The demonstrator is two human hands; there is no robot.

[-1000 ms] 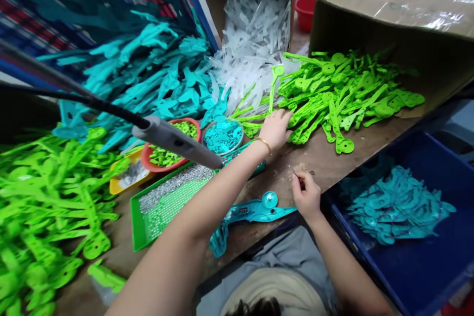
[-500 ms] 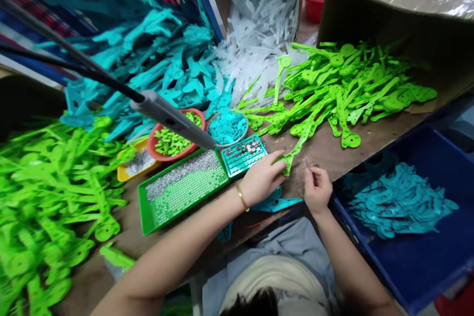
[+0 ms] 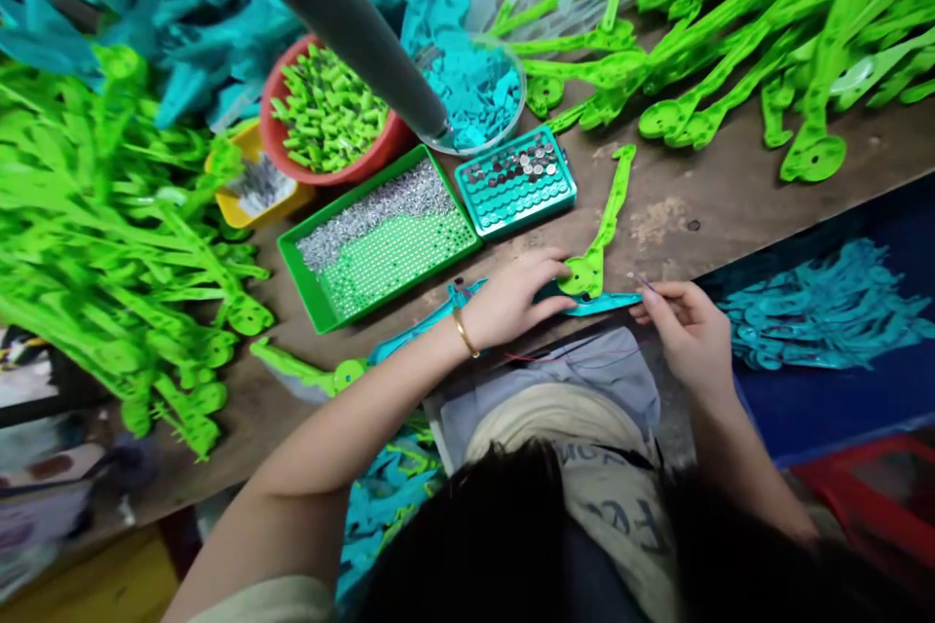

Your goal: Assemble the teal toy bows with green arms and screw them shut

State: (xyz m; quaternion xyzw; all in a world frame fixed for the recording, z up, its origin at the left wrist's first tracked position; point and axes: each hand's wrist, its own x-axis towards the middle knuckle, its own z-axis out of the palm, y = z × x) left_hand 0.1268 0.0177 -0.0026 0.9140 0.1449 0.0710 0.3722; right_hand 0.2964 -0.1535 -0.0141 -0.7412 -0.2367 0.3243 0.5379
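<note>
My left hand (image 3: 515, 297), with a gold bangle at the wrist, reaches across the table's front edge. Its fingertips are on the wide end of a bright green plastic strip (image 3: 584, 274), and the thumb lies over a long teal plastic piece (image 3: 606, 304) underneath. Part of the teal piece is hidden by that hand and forearm. My right hand (image 3: 687, 321) is closed in a pinch just beyond the teal piece's right tip, gripping a thin dark wire (image 3: 644, 283). A fine red wire (image 3: 544, 354) runs over the grey cloth on the lap.
Behind my hands stand a green tray of small metal pieces (image 3: 387, 309), a teal tray of round discs (image 3: 515, 200), a red bowl (image 3: 274, 131) and a clear tub (image 3: 522, 102). A grey pole (image 3: 351, 19) slants overhead. Green parts heap both sides; a blue bin (image 3: 818, 409) is right.
The view has tilted down and closer. The green strip now lies with its wide end by the teal piece. My right hand has come to the teal piece's tip, the wire showing in its pinch.
</note>
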